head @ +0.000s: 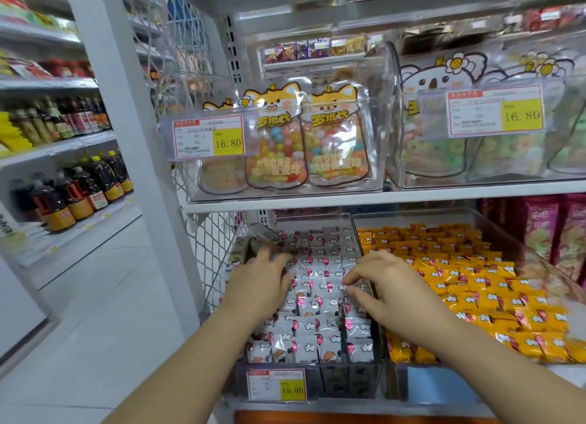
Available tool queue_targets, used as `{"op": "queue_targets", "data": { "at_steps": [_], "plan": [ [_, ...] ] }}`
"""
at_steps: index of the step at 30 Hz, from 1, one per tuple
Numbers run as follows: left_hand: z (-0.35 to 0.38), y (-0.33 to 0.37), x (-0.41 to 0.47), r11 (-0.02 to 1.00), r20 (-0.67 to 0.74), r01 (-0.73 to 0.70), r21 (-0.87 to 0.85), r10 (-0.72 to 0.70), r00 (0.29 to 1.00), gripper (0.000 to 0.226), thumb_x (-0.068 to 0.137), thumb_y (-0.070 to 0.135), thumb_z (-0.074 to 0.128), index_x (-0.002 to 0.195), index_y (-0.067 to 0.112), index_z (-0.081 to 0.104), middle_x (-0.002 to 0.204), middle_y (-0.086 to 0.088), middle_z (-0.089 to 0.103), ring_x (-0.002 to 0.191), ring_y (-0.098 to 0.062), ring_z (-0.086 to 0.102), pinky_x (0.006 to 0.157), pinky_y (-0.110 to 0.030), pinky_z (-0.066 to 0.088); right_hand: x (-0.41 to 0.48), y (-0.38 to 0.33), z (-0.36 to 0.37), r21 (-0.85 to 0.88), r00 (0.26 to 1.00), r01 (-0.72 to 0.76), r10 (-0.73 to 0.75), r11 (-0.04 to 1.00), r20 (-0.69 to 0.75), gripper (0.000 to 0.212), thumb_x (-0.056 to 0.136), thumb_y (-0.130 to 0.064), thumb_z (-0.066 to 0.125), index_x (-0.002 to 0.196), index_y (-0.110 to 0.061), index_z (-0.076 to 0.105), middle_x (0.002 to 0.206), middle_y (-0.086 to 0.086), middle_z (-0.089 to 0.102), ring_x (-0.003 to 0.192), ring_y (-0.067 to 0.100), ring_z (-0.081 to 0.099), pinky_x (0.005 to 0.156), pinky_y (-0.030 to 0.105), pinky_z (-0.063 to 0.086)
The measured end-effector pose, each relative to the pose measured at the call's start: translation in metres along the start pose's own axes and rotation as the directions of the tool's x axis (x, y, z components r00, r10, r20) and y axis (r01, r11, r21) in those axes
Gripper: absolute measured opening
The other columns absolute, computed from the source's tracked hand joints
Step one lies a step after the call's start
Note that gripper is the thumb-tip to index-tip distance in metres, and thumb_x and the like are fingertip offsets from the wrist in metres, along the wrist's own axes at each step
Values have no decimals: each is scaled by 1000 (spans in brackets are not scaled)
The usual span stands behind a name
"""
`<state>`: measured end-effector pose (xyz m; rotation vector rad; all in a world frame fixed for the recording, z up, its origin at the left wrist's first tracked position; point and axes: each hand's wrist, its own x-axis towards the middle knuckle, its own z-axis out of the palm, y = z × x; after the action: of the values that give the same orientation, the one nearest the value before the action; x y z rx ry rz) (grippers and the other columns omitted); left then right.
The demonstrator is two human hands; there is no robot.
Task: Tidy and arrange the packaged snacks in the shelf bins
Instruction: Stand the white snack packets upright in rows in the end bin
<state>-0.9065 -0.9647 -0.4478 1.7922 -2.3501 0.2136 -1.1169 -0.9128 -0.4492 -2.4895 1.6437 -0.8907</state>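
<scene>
Both my hands worked the white snack packets (320, 265), printed with red balloons and clouds, which filled the clear bin (345, 381) on the lower shelf at six o'clock in the view. My left hand (263, 281) lay at the bin's nine o'clock side, its fingers (274, 257) stretched forward and loosely spread over the packets, blurred, just short of some dark packets (253, 246) wedged in the eleven o'clock corner. My right hand (393, 284) rested at the three o'clock side with its fingers (352, 279) bent down and their tips on a packet row; whether they were pinching one or only pressing could not be told. In my judgement the step was squaring the rows, and it called for light, flat pressure from both sides at once, nudging loose packets upright and face-out and lifting the odd dark ones clear, without spilling any over the wall into the orange packets (469, 274) next door at three o'clock. The bin's yellow price tag (277, 388) read 15.80. Overhead at twelve o'clock, candy pouches (336, 144) with cartoon fox heads carried the name 罗班长, beside a tag (209, 138) reading 16.80; a second tag (494, 111) at two o'clock also read 16.80. Finer print was too small to read.
</scene>
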Motion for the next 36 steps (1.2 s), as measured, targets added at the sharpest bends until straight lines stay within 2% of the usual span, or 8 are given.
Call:
{"op": "queue_targets", "data": {
  "at_steps": [8, 12, 16, 21, 28, 31, 33, 36],
  "plan": [
    [-8, -1, -16, 972, -275, -28, -234, -39, 961, 13, 91, 34, 51, 96, 23, 50, 113, 6, 43, 74, -12, 54, 60, -27, 40, -1, 2, -12, 46, 998, 6, -4, 999, -55, 12, 89, -28, 59, 97, -29, 68, 92, -21, 57, 102, -1, 44, 92, 21, 37],
    [-17, 9, -39, 838, -387, -202, -508, -13, 922, 11, 86, 16, 56, 83, 23, 48, 107, 15, 42, 92, 4, 47, 72, -13, 40, -1, -2, -16, 120, 995, 12, 0, 993, -100, 11, 87, -24, 62, 96, -28, 68, 89, -23, 57, 99, -1, 48, 79, 16, 39],
    [-17, 9, -46, 688, -301, -206, -696, -19, 953, 24, 88, 11, 55, 82, 34, 50, 115, 25, 43, 109, 20, 35, 83, -17, 46, -1, -5, -24, 135, 997, 10, -20, 991, 70, 27, 83, -41, 64, 110, -36, 61, 107, -26, 54, 112, -5, 39, 98, 22, 37],
    [-15, 4, -49, 547, -140, -70, -834, -87, 986, 29, 90, 17, 56, 97, 44, 48, 108, 24, 57, 73, -16, 59, 62, -39, 53, -11, -10, -20, -158, 910, 58, 13, 986, 415, 69, 74, -69, 57, 134, -39, 40, 140, -18, 40, 140, 8, 10, 118, 42, 0],
    [-19, 0, -45, 375, 22, 81, -924, -157, 987, 35, 85, 19, 63, 106, 44, 51, 109, 9, 65, 74, -21, 64, 73, -37, 54, -10, -10, -16, -339, 876, 129, 54, 932, 480, 50, 79, -62, 56, 119, -33, 59, 135, -16, 46, 144, 16, -1, 111, 57, -17],
    [-18, 0, -45, 157, 170, 205, -966, -212, 962, 36, 85, 7, 61, 109, 33, 55, 107, -1, 65, 88, -23, 68, 89, -45, 52, -9, -13, -17, -401, 870, 149, 72, 904, 487, 41, 80, -60, 56, 102, -27, 65, 133, -14, 49, 144, 18, -2, 108, 58, -21],
    [-19, 4, -47, 27, 266, 274, -961, -157, 951, 41, 85, -4, 55, 116, 22, 53, 108, -10, 64, 92, -24, 65, 89, -45, 51, -9, -14, -17, -409, 869, 141, 84, 902, 487, 37, 80, -59, 58, 96, -27, 64, 133, -14, 50, 144, 18, -3, 108, 59, -22],
    [-18, 14, -50, 41, 342, 343, -939, -20, 939, 45, 83, -8, 55, 119, 18, 52, 112, -13, 62, 101, -25, 62, 86, -36, 54, -8, -13, -15, -399, 875, 133, 81, 907, 477, 34, 78, -58, 60, 89, -26, 65, 133, -15, 50, 144, 17, -4, 107, 57, -24]
  ]
}}
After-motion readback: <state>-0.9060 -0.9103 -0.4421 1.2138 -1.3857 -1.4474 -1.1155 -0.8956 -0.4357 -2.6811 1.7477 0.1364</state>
